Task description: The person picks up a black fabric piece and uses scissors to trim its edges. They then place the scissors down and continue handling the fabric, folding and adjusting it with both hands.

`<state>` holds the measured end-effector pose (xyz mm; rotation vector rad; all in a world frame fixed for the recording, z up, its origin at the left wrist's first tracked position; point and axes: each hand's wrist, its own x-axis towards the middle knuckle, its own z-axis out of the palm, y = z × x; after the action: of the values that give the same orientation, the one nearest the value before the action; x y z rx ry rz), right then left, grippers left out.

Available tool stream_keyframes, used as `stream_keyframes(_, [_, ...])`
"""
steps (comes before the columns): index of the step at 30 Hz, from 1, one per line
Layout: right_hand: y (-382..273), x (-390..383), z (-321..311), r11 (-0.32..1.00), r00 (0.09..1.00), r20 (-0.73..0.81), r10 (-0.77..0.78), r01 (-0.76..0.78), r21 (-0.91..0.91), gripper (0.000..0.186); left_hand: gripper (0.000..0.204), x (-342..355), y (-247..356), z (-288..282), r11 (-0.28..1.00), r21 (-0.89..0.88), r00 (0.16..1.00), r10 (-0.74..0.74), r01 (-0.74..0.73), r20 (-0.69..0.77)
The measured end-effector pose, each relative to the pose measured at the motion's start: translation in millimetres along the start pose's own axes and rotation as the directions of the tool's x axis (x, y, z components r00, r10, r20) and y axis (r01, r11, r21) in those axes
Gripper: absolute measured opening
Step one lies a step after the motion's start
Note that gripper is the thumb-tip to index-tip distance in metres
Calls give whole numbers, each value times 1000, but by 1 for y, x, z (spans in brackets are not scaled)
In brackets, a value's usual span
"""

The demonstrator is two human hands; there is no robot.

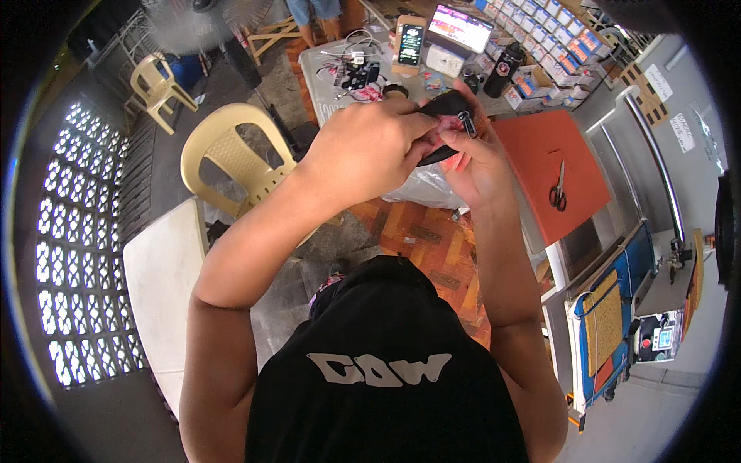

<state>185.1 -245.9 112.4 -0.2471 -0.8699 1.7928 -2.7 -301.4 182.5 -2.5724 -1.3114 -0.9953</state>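
Reference: orange board (525, 154). Lower left: black shirt (386, 417), large white lettering. Upper right: white paper signs (658, 82), dark lettering. Above: printed boxes (532, 35), print too small to read.

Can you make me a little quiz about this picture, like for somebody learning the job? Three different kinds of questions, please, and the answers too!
1. True or false: the scissors lie on the orange-red board.
2. Pick one. The black item is being touched by: A) one hand only; B) two hands; C) no hands.
3. Fill in the blank: the bigger-looking cream chair is in the ____ half of the picture.

Key:
1. True.
2. B: the left hand and the right hand are both on it.
3. Left.
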Motion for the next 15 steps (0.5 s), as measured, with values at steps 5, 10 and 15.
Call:
stream_keyframes(5, [7, 11, 1, 999, 1000, -22, 17, -16, 51, 68, 27, 10, -33, -5, 998, -61, 989, 39, -30, 143])
stream_keyframes(10, [1, 0, 0, 988, 979, -161, -128, 111, -110, 61, 24, 12, -56, 0, 999, -30, 988, 22, -18, 151])
stream_keyframes(15, [-8, -26, 9, 428, 873, 56, -485, 293, -855, 32, 26, 13, -67, 10, 998, -21, 990, 58, -56, 130])
